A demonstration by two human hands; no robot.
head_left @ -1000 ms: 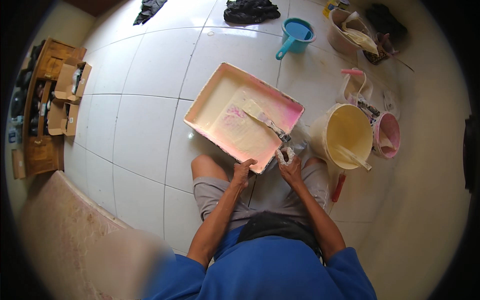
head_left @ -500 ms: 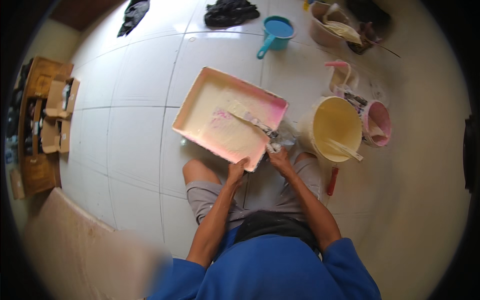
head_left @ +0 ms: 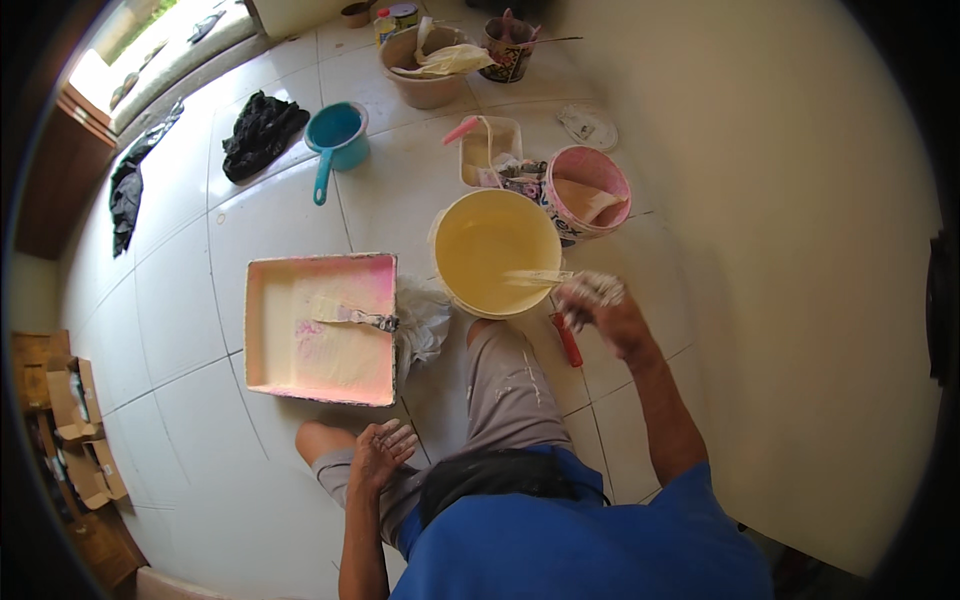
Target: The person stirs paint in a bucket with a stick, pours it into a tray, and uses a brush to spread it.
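Observation:
My right hand (head_left: 612, 308), smeared with whitish paint, curls its fingers at the end of a flat, cream-coated paint stick (head_left: 535, 278). That stick leans over the rim of a round bucket (head_left: 434, 245) with pale yellow paint inside. Above my left thigh, my left hand (head_left: 384, 452) is open, palm up and holding nothing. Beyond it, flat on the floor, is a rectangular paint tray (head_left: 320, 397) coated cream and pink. A paint-crusted scraper (head_left: 372, 319) lies in it, its handle at the tray's right edge.
A crumpled clear plastic bag (head_left: 424, 325) lies between tray and bucket. A red handle (head_left: 567, 341) is on the tiles by my right knee. Behind stand a pink-stained pail (head_left: 625, 200), a cream container (head_left: 510, 135), a teal dipper (head_left: 352, 150) and a brown basin (head_left: 420, 93). A wall rises at right.
The tray, previously gripped at its near edge by both hands, now rests on the floor, released. My right hand has moved to the stick in the bucket; my left has drawn back and opened.

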